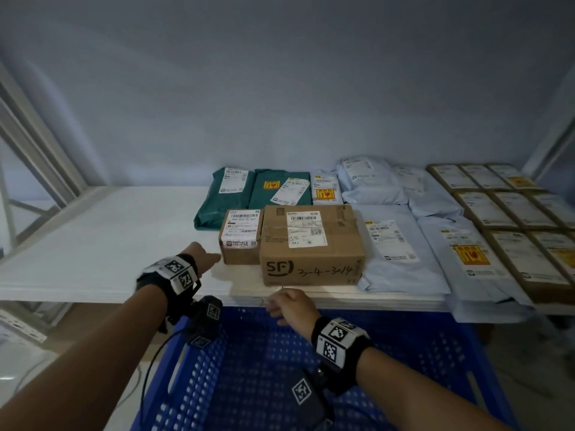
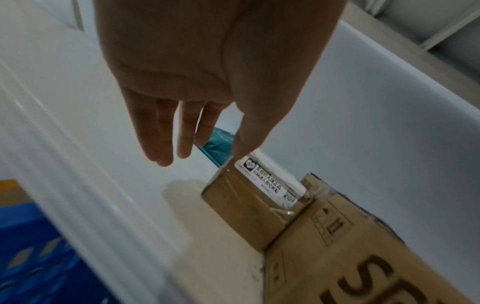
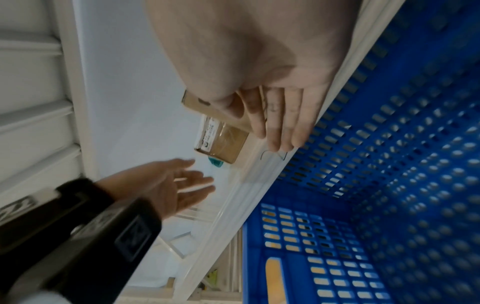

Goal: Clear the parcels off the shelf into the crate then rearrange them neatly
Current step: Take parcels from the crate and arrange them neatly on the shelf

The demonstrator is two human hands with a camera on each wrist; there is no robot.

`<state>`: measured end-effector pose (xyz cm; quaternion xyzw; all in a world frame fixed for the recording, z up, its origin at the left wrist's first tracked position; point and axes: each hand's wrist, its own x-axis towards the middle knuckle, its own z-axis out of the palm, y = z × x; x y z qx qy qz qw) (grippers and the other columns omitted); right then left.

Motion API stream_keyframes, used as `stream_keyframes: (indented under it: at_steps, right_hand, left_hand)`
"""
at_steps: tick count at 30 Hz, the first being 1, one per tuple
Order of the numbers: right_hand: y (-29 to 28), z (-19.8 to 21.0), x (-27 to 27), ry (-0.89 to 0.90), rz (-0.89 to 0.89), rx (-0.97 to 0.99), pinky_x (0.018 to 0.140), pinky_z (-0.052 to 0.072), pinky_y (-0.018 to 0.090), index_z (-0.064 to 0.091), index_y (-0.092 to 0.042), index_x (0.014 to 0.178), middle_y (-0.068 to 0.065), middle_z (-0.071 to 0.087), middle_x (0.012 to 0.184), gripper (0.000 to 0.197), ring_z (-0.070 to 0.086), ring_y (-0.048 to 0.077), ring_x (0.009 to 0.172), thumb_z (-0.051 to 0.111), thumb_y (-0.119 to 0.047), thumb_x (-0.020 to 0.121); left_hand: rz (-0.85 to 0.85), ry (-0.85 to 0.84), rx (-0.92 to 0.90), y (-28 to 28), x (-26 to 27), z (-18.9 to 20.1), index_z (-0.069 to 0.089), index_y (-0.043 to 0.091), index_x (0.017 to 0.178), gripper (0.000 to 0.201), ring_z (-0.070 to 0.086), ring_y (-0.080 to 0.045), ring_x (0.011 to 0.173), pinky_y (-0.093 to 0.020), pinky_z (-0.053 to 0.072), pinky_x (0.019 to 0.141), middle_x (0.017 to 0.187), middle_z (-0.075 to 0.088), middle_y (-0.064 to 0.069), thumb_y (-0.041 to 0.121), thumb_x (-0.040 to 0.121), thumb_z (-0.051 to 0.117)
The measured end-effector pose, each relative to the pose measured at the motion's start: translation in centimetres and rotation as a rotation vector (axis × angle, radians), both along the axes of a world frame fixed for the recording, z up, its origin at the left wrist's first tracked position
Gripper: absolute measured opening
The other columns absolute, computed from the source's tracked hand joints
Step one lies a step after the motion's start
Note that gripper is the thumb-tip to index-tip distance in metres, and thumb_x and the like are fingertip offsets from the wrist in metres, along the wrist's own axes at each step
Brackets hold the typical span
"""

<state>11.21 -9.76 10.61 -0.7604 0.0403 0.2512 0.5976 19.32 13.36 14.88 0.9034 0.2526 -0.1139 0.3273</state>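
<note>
A small taped cardboard box [image 1: 240, 236] stands on the white shelf [image 1: 102, 244], touching a bigger SF-marked box [image 1: 311, 244] on its right. My left hand [image 1: 207, 258] hovers just left of the small box [image 2: 255, 202] with straight fingers [image 2: 161, 142], holding nothing. My right hand [image 1: 287, 304] hangs at the shelf's front edge below the SF box, over the blue crate [image 1: 389, 362], its fingers [image 3: 283, 127] straight and empty. Green mailer bags [image 1: 258, 191] lie behind the boxes.
Pale grey mailer bags [image 1: 401, 231] and rows of flat brown parcels [image 1: 504, 209] fill the shelf's right side. The shelf's left half is bare. White frame posts [image 1: 28, 144] rise at the left. The crate [image 3: 389, 205] holds nothing that I can see.
</note>
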Motion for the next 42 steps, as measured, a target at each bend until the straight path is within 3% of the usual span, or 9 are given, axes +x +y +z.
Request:
stream_keyframes:
  at_steps: [2, 5, 9, 14, 18, 23, 32, 36, 42]
  right_hand:
    - [-1.2, 0.4, -0.3, 0.02, 0.023, -0.041, 0.09, 0.053, 0.037, 0.061, -0.018, 0.089, 0.005, 0.067, 0.097, 0.021, 0.065, 0.026, 0.099, 0.043, -0.025, 0.1]
    - [-3.2, 1.0, -0.8, 0.019, 0.061, -0.124, 0.091, 0.052, 0.04, 0.061, -0.014, 0.095, 0.005, 0.068, 0.093, 0.021, 0.065, 0.026, 0.096, 0.044, -0.027, 0.099]
    - [-6.1, 1.2, -1.5, -0.088, 0.105, -0.308, 0.087, 0.053, 0.04, 0.061, -0.015, 0.083, 0.011, 0.071, 0.099, 0.024, 0.066, 0.028, 0.095, 0.046, -0.029, 0.095]
    - [-10.2, 2.7, -2.7, -0.213, 0.082, -0.405, 0.083, 0.052, 0.037, 0.066, -0.004, 0.092, 0.014, 0.071, 0.096, 0.032, 0.066, 0.028, 0.092, 0.05, -0.031, 0.091]
    - [-12.4, 4.5, -3.7, -0.322, 0.026, -0.43, 0.083, 0.053, 0.035, 0.068, -0.008, 0.085, 0.011, 0.071, 0.092, 0.026, 0.066, 0.025, 0.089, 0.049, -0.026, 0.089]
    - [-13.4, 6.4, -4.8, -0.51, -0.068, -0.503, 0.078, 0.048, 0.028, 0.067, -0.014, 0.096, 0.003, 0.069, 0.099, 0.019, 0.063, 0.021, 0.092, 0.05, -0.022, 0.093]
    - [-15.3, 7.8, -5.2, -0.641, -0.07, -0.603, 0.079, 0.052, 0.031, 0.064, -0.019, 0.098, -0.001, 0.068, 0.099, 0.014, 0.063, 0.018, 0.091, 0.053, -0.024, 0.091]
    - [-19.6, 9.2, -3.2, -0.649, -0.133, -0.674, 0.085, 0.05, 0.033, 0.062, -0.017, 0.099, 0.002, 0.063, 0.105, 0.015, 0.06, 0.02, 0.095, 0.056, -0.024, 0.087]
    - [-30.8, 10.3, 0.2, -0.522, -0.339, -0.766, 0.089, 0.049, 0.033, 0.058, -0.017, 0.113, 0.008, 0.061, 0.119, 0.033, 0.059, 0.026, 0.104, 0.064, -0.032, 0.084]
  left_hand:
    - [0.003, 0.083, -0.029, 0.2, -1.8, -0.2, 0.051, -0.004, 0.075, 0.023, 0.051, -0.027, 0.06, -0.032, 0.04, 0.063, 0.065, 0.054, -0.019, 0.015, 0.085, 0.058]
    - [-0.08, 0.194, 0.006, -1.7, -4.6, -0.3, 0.05, 0.0, 0.07, 0.02, 0.054, -0.027, 0.062, -0.031, 0.041, 0.062, 0.079, 0.064, -0.021, 0.013, 0.085, 0.056]
    - [-0.311, 0.251, 0.238, -7.2, -7.0, 0.2, 0.06, 0.006, 0.088, 0.017, 0.064, -0.027, 0.09, -0.029, 0.049, 0.074, 0.099, 0.066, -0.012, 0.022, 0.086, 0.053]
    - [-0.412, 0.207, 0.237, -14.5, -8.7, 1.1, 0.057, 0.003, 0.117, 0.04, 0.061, -0.028, 0.108, -0.03, 0.05, 0.083, 0.12, 0.062, -0.015, 0.03, 0.089, 0.051]
    - [-0.446, 0.125, 0.286, -18.0, -10.1, 1.1, 0.055, 0.006, 0.114, 0.032, 0.059, -0.027, 0.108, -0.027, 0.046, 0.076, 0.116, 0.06, -0.013, 0.027, 0.091, 0.049]
    - [-0.437, 0.069, 0.319, -19.4, -12.1, 1.7, 0.054, 0.008, 0.118, 0.036, 0.058, -0.026, 0.108, -0.032, 0.05, 0.086, 0.121, 0.06, -0.012, 0.03, 0.09, 0.05]
    - [-0.427, -0.071, 0.313, -18.5, -13.1, 4.4, 0.053, 0.008, 0.098, 0.015, 0.058, -0.026, 0.092, -0.031, 0.049, 0.08, 0.101, 0.06, -0.011, 0.021, 0.091, 0.049]
    - [-0.291, -0.215, 0.216, -16.1, -11.4, 5.7, 0.052, 0.003, 0.106, 0.023, 0.055, -0.024, 0.085, -0.028, 0.046, 0.07, 0.106, 0.061, -0.013, 0.019, 0.089, 0.051]
    - [-0.006, -0.3, 0.249, -9.6, -7.5, 6.8, 0.043, 0.005, 0.13, 0.057, 0.047, -0.041, 0.118, -0.045, 0.042, 0.1, 0.131, 0.044, -0.023, 0.036, 0.087, 0.06]
